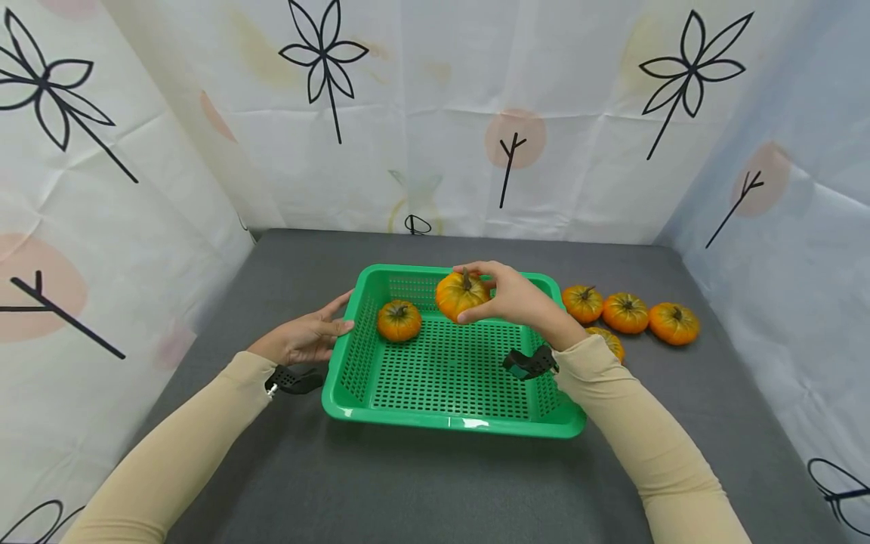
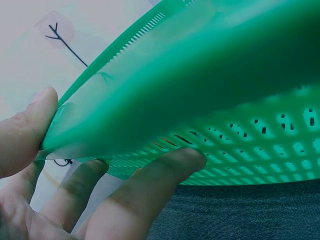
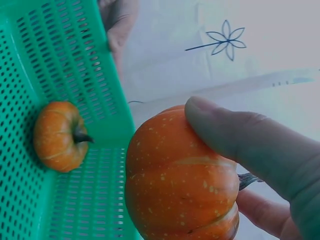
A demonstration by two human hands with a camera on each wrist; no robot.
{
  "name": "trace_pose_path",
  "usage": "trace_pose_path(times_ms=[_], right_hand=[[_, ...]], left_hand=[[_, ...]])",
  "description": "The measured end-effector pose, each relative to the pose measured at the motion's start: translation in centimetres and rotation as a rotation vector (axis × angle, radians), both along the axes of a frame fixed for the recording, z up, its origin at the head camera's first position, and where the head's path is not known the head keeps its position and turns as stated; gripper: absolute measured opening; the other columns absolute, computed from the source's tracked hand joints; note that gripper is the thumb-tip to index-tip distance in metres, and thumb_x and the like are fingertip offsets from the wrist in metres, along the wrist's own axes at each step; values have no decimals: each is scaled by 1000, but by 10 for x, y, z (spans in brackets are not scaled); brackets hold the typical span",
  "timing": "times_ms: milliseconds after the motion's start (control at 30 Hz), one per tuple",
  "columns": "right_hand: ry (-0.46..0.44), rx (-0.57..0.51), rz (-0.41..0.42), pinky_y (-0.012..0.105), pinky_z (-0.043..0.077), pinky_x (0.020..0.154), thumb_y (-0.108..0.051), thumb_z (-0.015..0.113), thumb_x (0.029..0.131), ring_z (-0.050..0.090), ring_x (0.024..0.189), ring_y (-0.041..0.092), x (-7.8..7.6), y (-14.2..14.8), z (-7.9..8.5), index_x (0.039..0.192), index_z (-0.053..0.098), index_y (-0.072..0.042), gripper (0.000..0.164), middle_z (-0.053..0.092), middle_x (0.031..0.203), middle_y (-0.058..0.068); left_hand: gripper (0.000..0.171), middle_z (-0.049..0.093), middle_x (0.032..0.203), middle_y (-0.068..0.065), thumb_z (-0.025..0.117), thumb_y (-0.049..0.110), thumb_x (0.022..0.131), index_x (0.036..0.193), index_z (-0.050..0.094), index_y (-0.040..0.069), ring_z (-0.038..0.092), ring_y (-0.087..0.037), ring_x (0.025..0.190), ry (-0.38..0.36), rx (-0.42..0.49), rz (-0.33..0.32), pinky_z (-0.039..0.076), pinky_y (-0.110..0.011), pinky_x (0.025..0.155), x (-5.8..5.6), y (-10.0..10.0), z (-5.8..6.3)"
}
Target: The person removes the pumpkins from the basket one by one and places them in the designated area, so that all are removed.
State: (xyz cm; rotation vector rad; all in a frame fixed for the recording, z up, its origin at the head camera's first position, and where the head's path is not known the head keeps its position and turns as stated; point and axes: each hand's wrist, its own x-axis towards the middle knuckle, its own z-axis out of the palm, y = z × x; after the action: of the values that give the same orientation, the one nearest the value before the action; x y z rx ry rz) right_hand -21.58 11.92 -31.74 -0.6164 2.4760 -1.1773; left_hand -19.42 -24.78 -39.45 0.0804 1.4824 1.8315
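Note:
My right hand (image 1: 516, 297) grips a small orange pumpkin (image 1: 454, 297) above the green plastic basket (image 1: 448, 421), towards its far side. In the right wrist view the thumb lies across the held pumpkin (image 3: 175, 175), with its stem beside the fingers. One other pumpkin (image 1: 399, 322) sits inside the basket at the left. At the basket's left side, my left hand (image 1: 306, 335) holds the rim. The left wrist view has the thumb (image 2: 32, 125) at the rim's edge and the fingers spread below it against the perforated side wall.
Right of the basket, three pumpkins stand in a row (image 1: 625, 313) on the grey table (image 1: 435, 491). Another pumpkin (image 1: 607, 341) is partly hidden behind my right forearm. Patterned white cloth (image 1: 435, 113) encloses the table at the back and sides.

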Motion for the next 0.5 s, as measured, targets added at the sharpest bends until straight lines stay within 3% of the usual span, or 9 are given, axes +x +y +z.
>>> trace_pose_path(times_ms=[500], right_hand=[[66,-59,-74,44,54,87,-32,84,77,45,128,33,10,40,16,144,46,-24,78,41,147,5]], left_hand=[[78,14,158,-21,45,11,104,153,-4,45,67,-23,105,-3,-8,9,56,-45,91,0,-1,0]])
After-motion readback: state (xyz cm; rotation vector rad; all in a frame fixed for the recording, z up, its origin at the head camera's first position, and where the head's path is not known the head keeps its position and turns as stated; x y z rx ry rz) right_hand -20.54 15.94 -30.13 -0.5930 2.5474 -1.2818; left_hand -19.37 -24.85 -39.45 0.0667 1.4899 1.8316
